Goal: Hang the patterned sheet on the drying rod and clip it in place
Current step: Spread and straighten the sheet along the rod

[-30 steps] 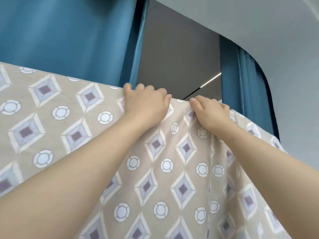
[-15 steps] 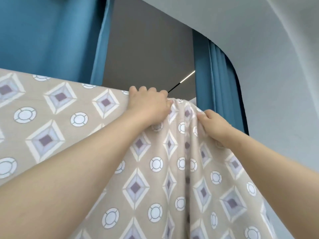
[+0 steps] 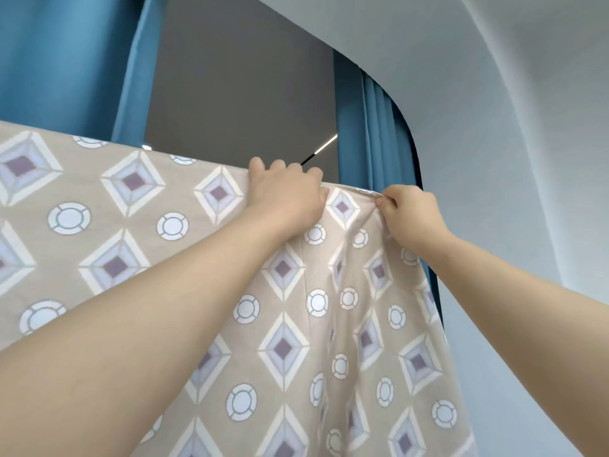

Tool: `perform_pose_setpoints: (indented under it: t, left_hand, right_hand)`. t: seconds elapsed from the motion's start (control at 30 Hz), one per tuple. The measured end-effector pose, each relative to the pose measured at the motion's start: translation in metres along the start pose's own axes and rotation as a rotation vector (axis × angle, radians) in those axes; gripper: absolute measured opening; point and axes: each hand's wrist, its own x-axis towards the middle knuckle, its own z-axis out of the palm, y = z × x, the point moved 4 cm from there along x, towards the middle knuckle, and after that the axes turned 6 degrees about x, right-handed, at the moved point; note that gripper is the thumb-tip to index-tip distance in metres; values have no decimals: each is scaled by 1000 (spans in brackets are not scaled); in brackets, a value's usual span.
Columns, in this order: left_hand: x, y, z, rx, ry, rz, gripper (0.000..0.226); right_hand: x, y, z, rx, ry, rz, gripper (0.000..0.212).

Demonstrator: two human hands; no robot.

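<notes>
Patterned sheet: one, seen from the head camera. It hangs folded over a straight line high in front of the person, and whatever carries it is hidden under the fold. The cloth is soft, matte and beige, printed with white-edged diamonds that have purple centres and with white ringed circles. It lies flat on the left and falls in loose vertical folds on the right.

Two bare hands reach up to its top edge. The left hand lies over the fold with its fingers curled across the top, its grip closed on the cloth. Just beside it, the right hand has a narrow grip, pinching a bunched bit of the edge.

Two blue pleated curtains hang behind, with one flat grey panel between them. One thin bar, dark then bright, slants above the left hand. A smooth white wall curves on the right.
</notes>
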Motion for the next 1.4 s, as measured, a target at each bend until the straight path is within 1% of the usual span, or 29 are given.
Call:
perform_pose_setpoints:
  t: [0.07,0.1,0.23,0.27,0.3,0.37,0.47,0.53,0.57,0.67,0.8,0.83,0.9,0.93,0.97,1.0,1.03,1.1,1.13,1.17,1.23,1.3,1.33,1.4]
  left_hand:
    - [2,7,-1,-16,-8,17,35]
    - [2,9,0,-20,-16,17,35]
    - [2,9,4,-16,-56,-12,39]
    - [2,10,5,-10,-63,-10,40]
    - [1,12,5,-3,-69,-4,42]
    - [1,17,3,9,-87,5,44]
    - [2,23,-2,23,-116,12,44]
    - [1,26,-4,30,-124,24,42]
    - [1,26,-5,32,-121,29,42]
    - [0,24,-8,24,-102,40,41]
    - [-4,20,-6,28,-41,59,40]
    - [-5,20,-4,34,-17,65,40]
    - [-7,23,-1,37,12,70,40]
    - [-7,25,0,35,16,67,40]
    - [-7,26,2,35,15,60,40]
    - [-7,27,3,38,10,49,40]
    - [-7,27,3,44,4,38,41]
    - [-6,26,3,55,-10,22,44]
    - [-5,26,3,57,-14,18,44]
    - [-5,26,3,59,-13,19,44]
    - [-6,25,4,64,8,33,43]
    - [-8,22,7,65,35,54,43]
    - [-8,21,8,64,45,64,43]
    - [-9,18,10,57,78,87,42]
  right_hand:
    - [-1,4,-1,-37,-17,22,32]
    - [-1,8,1,-1,-69,56,29]
    - [-16,21,4,362,-394,248,25]
    - [-21,22,2,399,-458,273,21]
    - [-24,23,0,389,-493,278,24]
    - [-24,25,-1,332,-484,270,40]
    - [-22,21,1,209,-474,267,43]
    - [-22,20,4,177,-474,265,47]
    - [-22,20,4,164,-444,262,49]
    - [-19,29,-1,101,-279,273,49]
    - [-9,37,-25,-71,23,251,44]
    - [-8,36,-30,-133,75,240,41]
    - [-6,32,-35,-217,111,263,34]
    - [-6,31,-36,-210,92,292,31]
    - [-5,32,-34,-144,49,317,30]
    - [-5,32,-30,-29,-15,328,30]
    - [-7,32,-24,114,-102,322,32]
    - [-16,26,-11,345,-338,305,40]
    - [-21,22,-4,380,-448,299,43]
    - [-26,20,2,371,-515,290,43]
    - [-28,24,9,305,-531,293,32]
    - [-25,32,12,228,-491,313,22]
    - [-23,35,11,161,-472,305,20]
    - [-17,39,5,-2,-364,280,33]
